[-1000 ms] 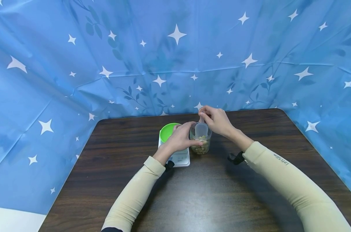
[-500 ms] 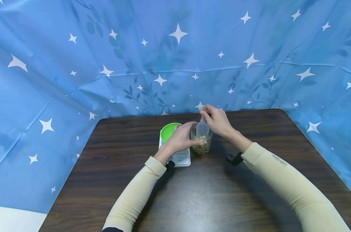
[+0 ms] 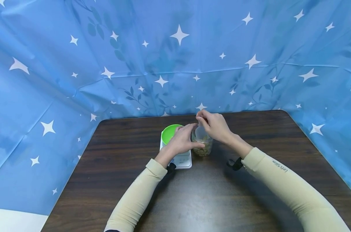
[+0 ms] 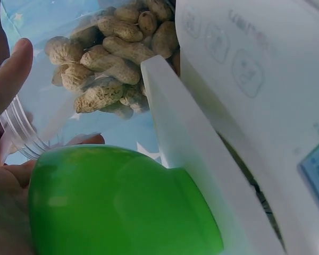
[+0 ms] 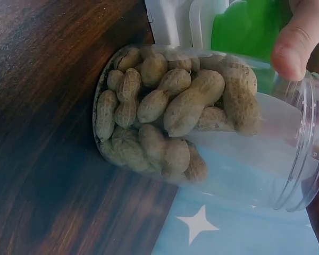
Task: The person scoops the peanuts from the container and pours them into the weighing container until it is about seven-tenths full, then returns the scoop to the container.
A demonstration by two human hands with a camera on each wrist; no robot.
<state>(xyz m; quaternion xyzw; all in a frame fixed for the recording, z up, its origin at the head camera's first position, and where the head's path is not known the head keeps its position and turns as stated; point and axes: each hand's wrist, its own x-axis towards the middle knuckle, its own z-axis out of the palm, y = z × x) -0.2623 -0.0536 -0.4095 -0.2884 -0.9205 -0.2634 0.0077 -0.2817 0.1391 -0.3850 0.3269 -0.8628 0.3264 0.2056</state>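
Observation:
A clear screw-neck jar [image 5: 244, 186] of unshelled peanuts [image 5: 154, 101] stands upright on the table. Thumb and fingers of my left hand [image 3: 179, 140] grip it near the rim from the left. In my right hand [image 3: 218, 127], thumb and fingertips pinch the handle of a translucent scoop [image 3: 201, 132]. Its cup is down inside the jar, right against the peanuts, as the right wrist view shows. Directly left of the jar, a green bowl [image 4: 111, 202] sits on a white kitchen scale [image 4: 244, 106]; my left hand partly hides both in the head view.
Under everything is a dark wooden table [image 3: 111, 180] with rounded back corners. A blue curtain [image 3: 135, 48] with white stars hangs right behind its back edge. Black wrist straps [image 3: 235, 164] show under both pale sleeves.
My right hand has moved a little down and left, and the scoop sits deeper and tilted in the jar. My left hand keeps its grip on the jar.

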